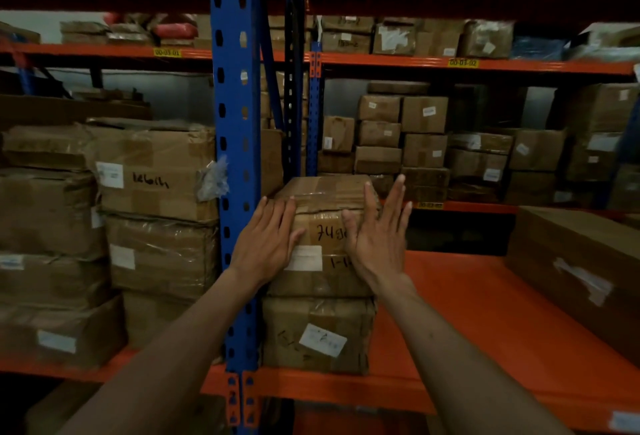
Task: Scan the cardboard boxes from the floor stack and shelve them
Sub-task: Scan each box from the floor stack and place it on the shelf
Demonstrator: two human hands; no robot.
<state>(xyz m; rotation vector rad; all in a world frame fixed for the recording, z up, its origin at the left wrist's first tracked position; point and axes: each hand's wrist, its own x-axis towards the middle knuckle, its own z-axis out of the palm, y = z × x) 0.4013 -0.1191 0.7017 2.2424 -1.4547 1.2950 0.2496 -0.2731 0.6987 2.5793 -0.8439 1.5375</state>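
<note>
A taped cardboard box (320, 202) with black handwriting and a white label sits on top of a second taped box (317, 334) at the left end of the orange shelf (460, 313). My left hand (265, 240) lies flat against the upper box's front left, fingers spread. My right hand (379, 230) is flat at its front right corner, fingers straight and apart. Neither hand grips anything.
A blue rack upright (235, 164) stands just left of the two boxes. Stacked cardboard boxes (152, 171) fill the bay to the left. A long flat box (581, 271) lies at the shelf's right. More boxes (426, 143) fill the racks behind.
</note>
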